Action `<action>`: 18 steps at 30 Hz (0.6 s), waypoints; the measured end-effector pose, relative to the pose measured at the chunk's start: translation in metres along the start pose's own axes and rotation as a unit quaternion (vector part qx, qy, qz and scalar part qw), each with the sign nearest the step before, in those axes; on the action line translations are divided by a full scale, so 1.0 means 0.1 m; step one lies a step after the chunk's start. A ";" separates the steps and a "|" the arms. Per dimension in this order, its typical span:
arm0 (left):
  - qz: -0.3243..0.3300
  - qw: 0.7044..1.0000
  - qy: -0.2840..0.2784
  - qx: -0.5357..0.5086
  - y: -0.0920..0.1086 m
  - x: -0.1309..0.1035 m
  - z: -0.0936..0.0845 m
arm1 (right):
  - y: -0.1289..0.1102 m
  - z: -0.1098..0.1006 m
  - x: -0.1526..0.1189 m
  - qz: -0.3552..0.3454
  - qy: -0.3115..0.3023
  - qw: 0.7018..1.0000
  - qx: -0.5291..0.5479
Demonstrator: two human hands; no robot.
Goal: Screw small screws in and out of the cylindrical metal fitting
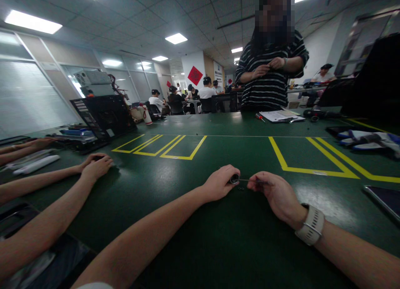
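Note:
My left hand (220,183) is closed around a small dark cylindrical part (234,179) whose round, metal-rimmed end faces right. In a pinch, my right hand (275,192) holds a thin metal rod (245,180). The rod points left, its far end at the mouth of the cylinder; whether it goes inside or only touches the rim, I cannot tell. Just below, between the hands, a couple of tiny dark rings (241,188) lie on the green tabletop (187,205).
Yellow tape outlines (176,157) mark the table. Left are another person's hands (96,166) and a computer case (106,114). A person in a striped top (265,84) stands opposite, near a clipboard (281,115) and a screwdriver (260,117). Gloves (368,139) and a tablet-like device (386,201) lie right.

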State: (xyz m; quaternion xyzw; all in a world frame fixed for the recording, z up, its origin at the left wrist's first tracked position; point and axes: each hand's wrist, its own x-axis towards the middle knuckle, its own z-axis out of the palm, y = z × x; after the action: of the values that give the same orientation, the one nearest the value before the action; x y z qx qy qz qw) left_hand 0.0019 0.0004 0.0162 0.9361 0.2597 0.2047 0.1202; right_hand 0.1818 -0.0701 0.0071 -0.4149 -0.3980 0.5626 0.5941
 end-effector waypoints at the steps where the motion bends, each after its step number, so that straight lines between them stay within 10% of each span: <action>1: 0.005 1.000 0.000 0.001 0.00 0.00 0.00 | 0.00 0.00 0.00 0.001 0.002 1.000 0.001; 18: 0.022 0.998 -0.032 0.058 0.06 0.02 -0.04 | 0.03 -0.02 0.01 -0.012 0.003 1.000 -0.005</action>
State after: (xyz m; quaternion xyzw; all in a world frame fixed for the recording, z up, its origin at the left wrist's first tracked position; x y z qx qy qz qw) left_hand 0.0040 -0.0035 0.0225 0.9532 0.2461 0.1613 0.0690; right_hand 0.1825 -0.0694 0.0034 -0.4152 -0.4040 0.5521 0.5997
